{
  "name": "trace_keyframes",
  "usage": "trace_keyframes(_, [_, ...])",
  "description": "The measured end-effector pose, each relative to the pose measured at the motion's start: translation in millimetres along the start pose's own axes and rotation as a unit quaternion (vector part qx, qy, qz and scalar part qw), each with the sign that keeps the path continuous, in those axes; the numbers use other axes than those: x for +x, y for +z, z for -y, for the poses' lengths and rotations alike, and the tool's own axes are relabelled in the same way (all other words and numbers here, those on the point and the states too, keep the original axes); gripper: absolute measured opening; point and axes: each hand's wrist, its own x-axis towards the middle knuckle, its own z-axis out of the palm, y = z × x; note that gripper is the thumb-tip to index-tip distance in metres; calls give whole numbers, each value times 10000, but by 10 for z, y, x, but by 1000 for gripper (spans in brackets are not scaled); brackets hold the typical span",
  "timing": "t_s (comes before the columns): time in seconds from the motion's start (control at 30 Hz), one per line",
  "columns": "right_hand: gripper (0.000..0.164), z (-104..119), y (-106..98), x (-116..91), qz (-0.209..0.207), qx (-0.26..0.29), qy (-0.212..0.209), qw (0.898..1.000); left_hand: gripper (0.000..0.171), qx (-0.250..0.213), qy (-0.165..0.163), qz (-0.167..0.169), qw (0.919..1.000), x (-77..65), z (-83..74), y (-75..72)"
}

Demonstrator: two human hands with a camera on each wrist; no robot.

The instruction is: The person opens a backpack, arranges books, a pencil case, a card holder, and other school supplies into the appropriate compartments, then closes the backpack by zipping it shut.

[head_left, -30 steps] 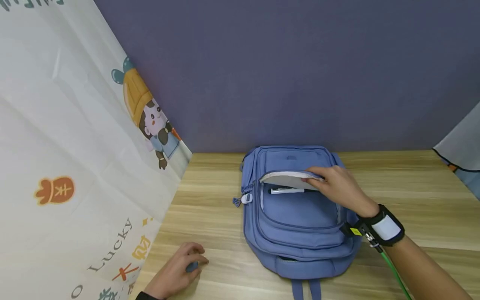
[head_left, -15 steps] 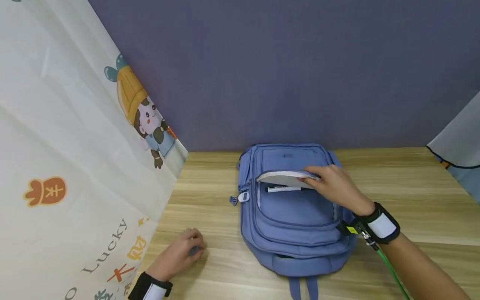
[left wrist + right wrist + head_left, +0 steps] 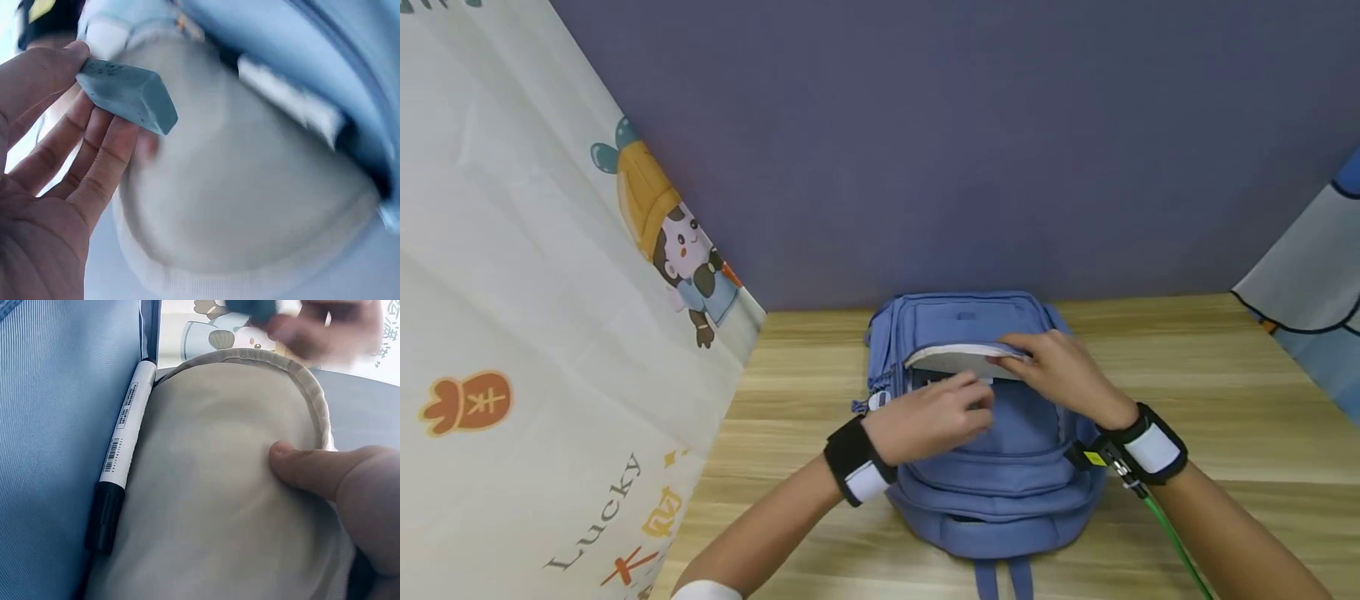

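Note:
A blue backpack [image 3: 1000, 533] lies on the wooden table, its front pocket unzipped. My right hand [image 3: 1067, 375] pinches the edge of the pocket flap [image 3: 951, 358] and holds it lifted, thumb on the pale lining in the right wrist view. Between thumb and fingertips, my left hand [image 3: 928, 417] holds a blue-grey eraser [image 3: 128, 94] with dark specks. That hand hovers over the pocket mouth, in front of the flap lining. Inside the pocket, along the fold of the flap, lies a white marker [image 3: 125, 431] with a black cap; the left hand mostly covers it in the head view.
A small white tag [image 3: 879, 401] hangs at the bag's left side. A printed white curtain [image 3: 550, 250] borders the table on the left, and a dark blue-grey panel [image 3: 925, 150] stands behind. From the right wristband runs a green cable [image 3: 1180, 542].
My left hand has come from the table at lower left up and right to the pocket, bringing the eraser with it. The right hand keeps hold of the lifted flap.

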Motion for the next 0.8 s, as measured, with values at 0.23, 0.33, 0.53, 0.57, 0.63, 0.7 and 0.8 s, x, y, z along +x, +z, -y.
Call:
trace_keyframes(0.23, [14,28,55,4,-2,-35,-9,10000,21,942,609,1141,9871,396,-27,456])
trace_keyframes(0.33, [14,42,74,-18,47,-1,41,10000,21,843,605,1302,9861,405,-28,548])
trace_keyframes(0.53, [24,38,-20,-30,440,226,111,9987,22,848,581,1131,9883,426,31,613])
trace_keyframes(0.57, [28,37,-69,-45,633,389,109,9972,23,776,589,1093,9892,437,40,600])
trace_keyframes(0.63, [35,25,-195,-118,994,828,176,9914,24,335,618,1027,9922,460,38,542])
trace_keyframes(0.7, [36,-23,-343,-223,1150,1240,291,9852,25,-382,661,887,9931,474,4,413])
trace_keyframes(0.8, [31,-237,-478,-375,779,1260,512,9876,24,-1526,730,467,9845,479,-51,143])
